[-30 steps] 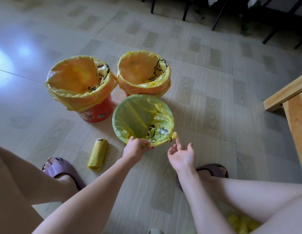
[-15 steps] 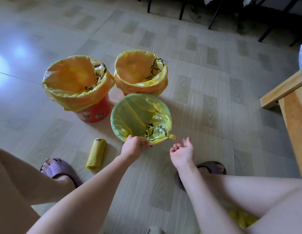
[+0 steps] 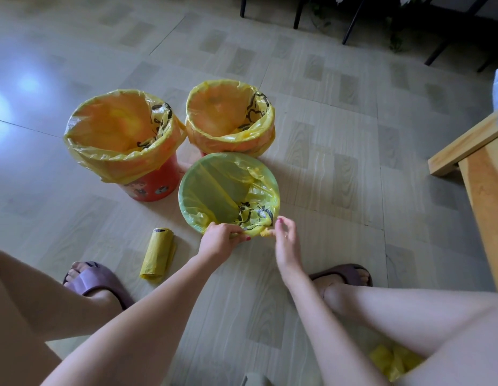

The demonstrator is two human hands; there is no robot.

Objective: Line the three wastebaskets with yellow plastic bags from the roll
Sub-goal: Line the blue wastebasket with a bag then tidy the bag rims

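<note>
Head view: left hand [image 3: 220, 240] grips the green basket's [image 3: 228, 190] bag rim at six o'clock; right hand [image 3: 286, 240] pinches its knot [image 3: 265, 233]. Roll [image 3: 158, 253] lies at eight o'clock. Two lined baskets [image 3: 122, 140] stand at twelve.

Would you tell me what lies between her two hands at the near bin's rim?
In the head view, a twisted yellow bag knot sits between left hand and right hand.

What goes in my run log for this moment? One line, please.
left hand grips bag edge | right hand pinches knot | three baskets lined
</note>
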